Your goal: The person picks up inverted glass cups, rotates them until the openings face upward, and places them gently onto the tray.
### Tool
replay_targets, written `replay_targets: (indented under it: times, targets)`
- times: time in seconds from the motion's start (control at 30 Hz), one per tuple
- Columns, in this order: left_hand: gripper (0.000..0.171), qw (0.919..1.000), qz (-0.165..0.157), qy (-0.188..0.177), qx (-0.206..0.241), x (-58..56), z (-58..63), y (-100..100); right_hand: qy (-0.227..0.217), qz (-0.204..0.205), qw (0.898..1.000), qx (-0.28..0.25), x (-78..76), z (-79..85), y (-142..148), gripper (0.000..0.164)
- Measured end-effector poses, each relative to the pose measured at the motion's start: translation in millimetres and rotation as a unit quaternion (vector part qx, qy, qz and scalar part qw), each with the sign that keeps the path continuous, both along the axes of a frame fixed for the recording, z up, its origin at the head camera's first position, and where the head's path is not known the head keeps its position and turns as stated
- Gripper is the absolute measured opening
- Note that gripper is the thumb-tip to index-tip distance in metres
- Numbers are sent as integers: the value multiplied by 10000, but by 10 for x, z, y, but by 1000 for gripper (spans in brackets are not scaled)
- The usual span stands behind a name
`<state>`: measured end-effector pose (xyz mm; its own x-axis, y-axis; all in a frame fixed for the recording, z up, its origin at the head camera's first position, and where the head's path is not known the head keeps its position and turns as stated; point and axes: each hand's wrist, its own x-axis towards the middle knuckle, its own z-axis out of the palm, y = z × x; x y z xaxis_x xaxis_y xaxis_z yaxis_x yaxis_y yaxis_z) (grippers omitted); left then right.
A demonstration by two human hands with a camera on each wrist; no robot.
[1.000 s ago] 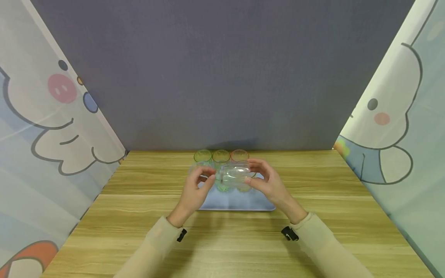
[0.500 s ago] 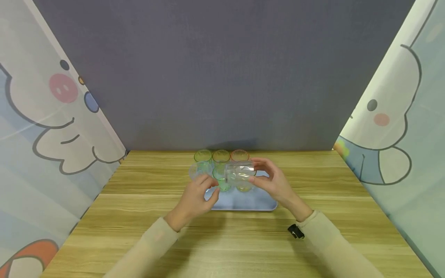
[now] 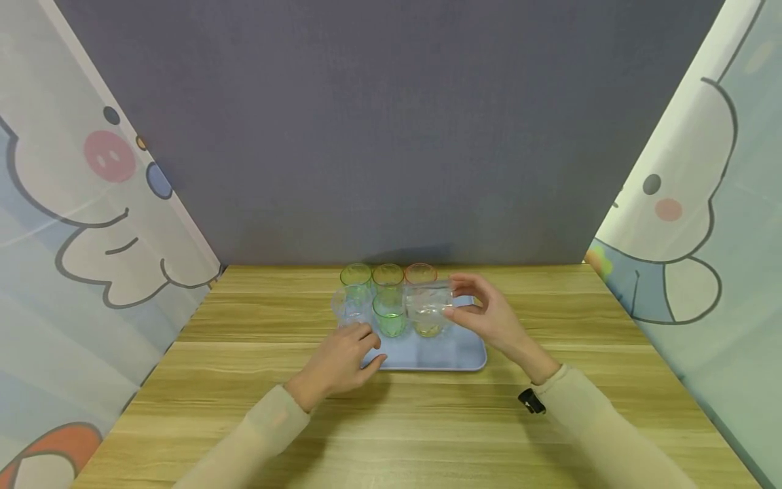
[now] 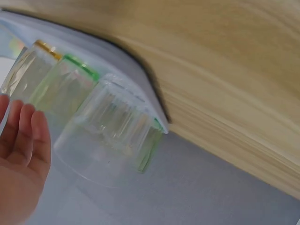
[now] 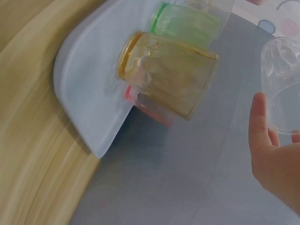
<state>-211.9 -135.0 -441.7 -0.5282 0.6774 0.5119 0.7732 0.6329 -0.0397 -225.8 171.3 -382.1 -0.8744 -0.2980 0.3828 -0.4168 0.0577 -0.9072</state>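
Observation:
My right hand [image 3: 489,316] holds a clear drinking glass [image 3: 424,302] tipped on its side over the tray, fingers at the far side and thumb at the near side. In the right wrist view the same clear glass [image 5: 280,70] stands well apart from a yellow glass [image 5: 168,70]. My left hand [image 3: 339,356] hangs empty over the tray's front left, fingers loosely bent. Close by it, another clear glass [image 3: 351,304] stands upright on the tray, beside a green glass [image 3: 391,320]. The left wrist view has the left hand [image 4: 23,159] near this clear glass [image 4: 105,136].
The pale blue tray [image 3: 427,356] lies on a wooden table [image 3: 256,339]. Along its back stand a green-rimmed glass [image 3: 356,275], an amber-rimmed glass [image 3: 388,275] and a red-rimmed glass [image 3: 421,274]. A dark panel [image 3: 391,136] rises behind the table.
My right hand has carried the clear glass slightly rightward. The left hand has drawn away from that glass, down toward the tray's front left.

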Motion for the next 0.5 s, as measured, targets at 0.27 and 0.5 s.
replay_targets:
  times: [0.27,0.5]
  targets:
    - [17,9960,25,-548,-709,-3,-98,-42,56,-128,9992,375,-6,6,72,57]
    - [24,9915,276,-816,-980,-10,-122,-47,150,-239,9976,633,-32,7,128,55]
